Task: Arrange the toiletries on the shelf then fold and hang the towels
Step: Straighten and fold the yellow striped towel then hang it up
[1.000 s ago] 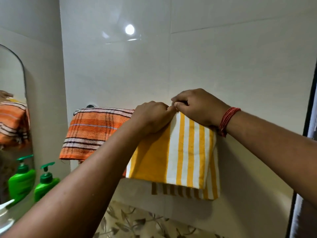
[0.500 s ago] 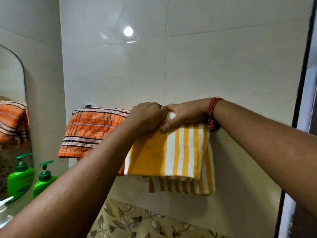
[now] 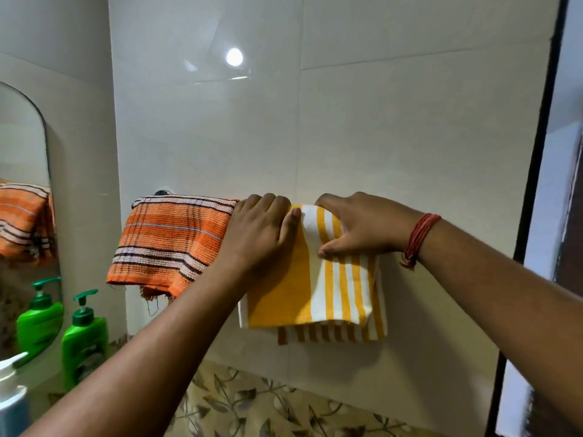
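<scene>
A folded yellow and white striped towel hangs over a wall rail, most of which is hidden. My left hand lies flat on the towel's upper left part, fingers over the top fold. At the towel's upper right my right hand grips the cloth, fingers curled over the top and thumb pressed on the front. To the left on the same rail hangs an orange plaid towel, folded over, with frayed threads at its lower edge. The rail's dark end mount shows above it.
A green pump bottle stands at the lower left beside a mirror that reflects it and the orange towel. A white pump dispenser sits at the left edge. A dark door frame runs down the right. Leaf-patterned tiles lie below.
My hands have moved apart along the top of the striped towel. The left hand has flattened onto its front, and the right hand has shifted right and gripped the top fold.
</scene>
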{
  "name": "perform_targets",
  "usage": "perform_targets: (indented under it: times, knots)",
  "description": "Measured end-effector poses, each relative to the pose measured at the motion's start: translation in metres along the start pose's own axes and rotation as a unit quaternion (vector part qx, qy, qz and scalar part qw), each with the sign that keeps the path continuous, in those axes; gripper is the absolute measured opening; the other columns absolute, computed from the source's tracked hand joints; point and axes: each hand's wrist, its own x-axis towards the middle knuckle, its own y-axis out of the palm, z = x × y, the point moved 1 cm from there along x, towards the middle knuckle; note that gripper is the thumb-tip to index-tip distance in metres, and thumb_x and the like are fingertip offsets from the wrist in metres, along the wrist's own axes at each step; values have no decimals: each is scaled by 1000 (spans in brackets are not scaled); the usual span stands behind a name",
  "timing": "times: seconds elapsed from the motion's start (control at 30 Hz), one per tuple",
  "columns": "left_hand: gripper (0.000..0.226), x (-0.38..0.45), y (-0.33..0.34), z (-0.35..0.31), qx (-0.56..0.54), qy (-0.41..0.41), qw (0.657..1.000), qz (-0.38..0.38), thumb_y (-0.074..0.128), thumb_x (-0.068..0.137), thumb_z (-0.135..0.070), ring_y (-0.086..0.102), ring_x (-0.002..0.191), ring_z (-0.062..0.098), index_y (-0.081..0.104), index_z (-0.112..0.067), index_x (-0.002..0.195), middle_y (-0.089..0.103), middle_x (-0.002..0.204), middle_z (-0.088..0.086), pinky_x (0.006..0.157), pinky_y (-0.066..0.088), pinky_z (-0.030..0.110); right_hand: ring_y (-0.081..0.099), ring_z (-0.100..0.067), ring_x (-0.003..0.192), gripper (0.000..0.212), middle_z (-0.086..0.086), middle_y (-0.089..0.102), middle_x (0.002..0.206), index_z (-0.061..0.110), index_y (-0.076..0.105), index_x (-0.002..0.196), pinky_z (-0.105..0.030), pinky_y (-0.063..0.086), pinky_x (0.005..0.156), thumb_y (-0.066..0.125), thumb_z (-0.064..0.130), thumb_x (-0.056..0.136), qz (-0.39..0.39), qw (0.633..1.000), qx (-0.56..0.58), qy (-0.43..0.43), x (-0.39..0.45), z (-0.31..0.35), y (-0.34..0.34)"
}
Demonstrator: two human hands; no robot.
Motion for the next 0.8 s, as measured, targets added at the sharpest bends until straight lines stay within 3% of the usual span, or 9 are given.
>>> perform_targets:
  times: [0.23,0.37,0.47,0.57,0.8]
  knots:
    - [74,-1,5,-1,1,-9,1000,-30,6,101,-60,58,93,27,63,-12,102,66,99,8,82,35,34,60,-19,88,67,-1,64,110,30,41,133,-28,46,66,67,61,80,-60,998,-11,1,-1,-1,9]
    - [72,-3,3,-3,-9,-16,999,-34,8,102,-59,58,93,26,64,-13,102,66,99,7,82,39,36,62,-20,96,66,1,65,116,31,41,135,-32,50,74,58,68,83,-93,995,-23,2,-7,-1,11]
    - [59,-13,0,-6,-53,-49,997,-40,20,103,-54,54,114,25,60,-14,120,61,121,8,97,41,38,58,-20,113,60,3,61,128,28,46,137,-37,48,91,50,64,89,-202,979,18,6,-26,-1,23]
    - [54,-26,-1,-15,-62,-62,995,-48,25,102,-48,45,130,25,54,-15,134,55,136,8,111,34,41,57,-24,113,57,-1,64,122,22,54,134,-40,46,98,47,58,89,-308,949,51,46,-41,5,47]
    - [60,1,-4,-5,-49,-57,997,-17,16,102,-48,60,104,25,66,-16,112,70,110,5,94,42,40,59,-27,111,54,-4,67,118,21,55,130,-40,48,93,48,59,92,-279,954,25,105,-33,13,39]
